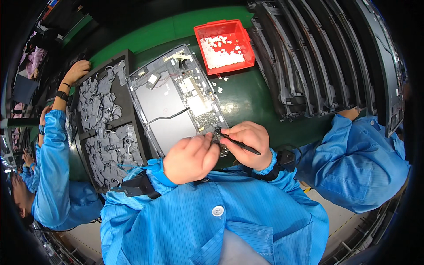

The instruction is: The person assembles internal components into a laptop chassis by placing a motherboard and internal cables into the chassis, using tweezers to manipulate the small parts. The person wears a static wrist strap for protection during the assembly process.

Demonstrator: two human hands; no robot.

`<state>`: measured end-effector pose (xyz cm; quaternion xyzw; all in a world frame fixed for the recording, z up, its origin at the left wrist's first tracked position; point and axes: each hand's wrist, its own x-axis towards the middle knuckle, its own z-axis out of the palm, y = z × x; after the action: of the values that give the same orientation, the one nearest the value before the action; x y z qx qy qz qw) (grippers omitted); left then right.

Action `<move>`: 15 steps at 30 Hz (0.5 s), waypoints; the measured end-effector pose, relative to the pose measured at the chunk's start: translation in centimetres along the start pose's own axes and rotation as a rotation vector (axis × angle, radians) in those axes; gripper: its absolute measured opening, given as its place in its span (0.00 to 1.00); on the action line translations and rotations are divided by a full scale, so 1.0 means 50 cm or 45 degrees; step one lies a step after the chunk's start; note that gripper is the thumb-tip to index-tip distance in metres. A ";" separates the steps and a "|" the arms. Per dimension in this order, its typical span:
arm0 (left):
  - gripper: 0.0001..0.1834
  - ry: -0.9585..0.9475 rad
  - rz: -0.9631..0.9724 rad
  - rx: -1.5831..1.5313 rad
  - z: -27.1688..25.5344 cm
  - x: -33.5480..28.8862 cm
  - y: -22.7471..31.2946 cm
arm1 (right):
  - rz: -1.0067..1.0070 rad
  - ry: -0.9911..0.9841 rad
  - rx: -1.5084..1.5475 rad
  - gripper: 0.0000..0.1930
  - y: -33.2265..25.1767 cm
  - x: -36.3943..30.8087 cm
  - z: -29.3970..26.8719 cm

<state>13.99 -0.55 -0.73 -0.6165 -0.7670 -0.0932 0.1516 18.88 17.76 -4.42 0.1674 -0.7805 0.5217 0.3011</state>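
In front of me lies a flat grey device housing [164,104] with its inside facing up. A long circuit board [196,99] runs along its right side, and a black cable [170,115] crosses the bare panel. My right hand [249,143] is closed around black tweezers [242,145], whose tips reach the near end of the board. My left hand [191,158] rests over the housing's near edge, its fingers bent together close to those tips. Whatever the left fingers may pinch is hidden.
A red bin [225,46] with small white pieces stands beyond the housing; a few pieces lie beside it. Left is a dark tray [128,95] of grey scraps. Several dark housings [309,57] stand in a row at right. Co-workers in blue sleeves [53,163] flank me.
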 end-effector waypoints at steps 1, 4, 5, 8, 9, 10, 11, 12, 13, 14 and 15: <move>0.16 0.069 -0.061 -0.058 0.002 -0.004 -0.005 | 0.001 0.000 -0.003 0.12 0.000 0.000 -0.002; 0.18 0.122 -0.146 -0.154 0.008 -0.008 -0.009 | -0.041 -0.010 -0.007 0.12 0.000 -0.003 -0.002; 0.18 0.145 -0.175 -0.133 0.007 0.000 -0.006 | -0.057 0.012 -0.012 0.13 0.000 -0.005 -0.001; 0.17 0.143 -0.193 -0.101 0.007 0.005 -0.003 | -0.067 0.049 -0.006 0.13 0.003 -0.010 0.003; 0.15 0.124 -0.177 -0.092 0.009 0.005 -0.003 | -0.063 0.065 -0.003 0.14 0.005 -0.013 0.004; 0.15 0.122 -0.179 -0.094 0.008 0.006 -0.004 | -0.060 0.064 -0.001 0.14 0.008 -0.015 0.007; 0.13 0.093 -0.114 -0.040 0.006 0.007 -0.004 | -0.032 0.115 0.056 0.14 0.011 -0.018 0.011; 0.12 0.064 -0.047 0.012 0.004 0.008 -0.003 | -0.003 0.167 0.113 0.14 0.013 -0.022 0.014; 0.12 0.060 -0.046 0.010 0.004 0.008 -0.002 | 0.000 0.169 0.114 0.14 0.013 -0.031 0.017; 0.11 0.044 -0.016 0.044 0.003 0.008 -0.001 | 0.129 0.266 0.176 0.15 0.013 -0.041 0.021; 0.10 0.025 0.013 0.079 0.003 0.006 0.002 | 0.257 0.362 0.241 0.15 0.010 -0.051 0.024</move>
<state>14.01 -0.23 -0.77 -0.6144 -0.7649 -0.0746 0.1788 20.16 16.72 -6.74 0.0405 -0.6902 0.6388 0.3376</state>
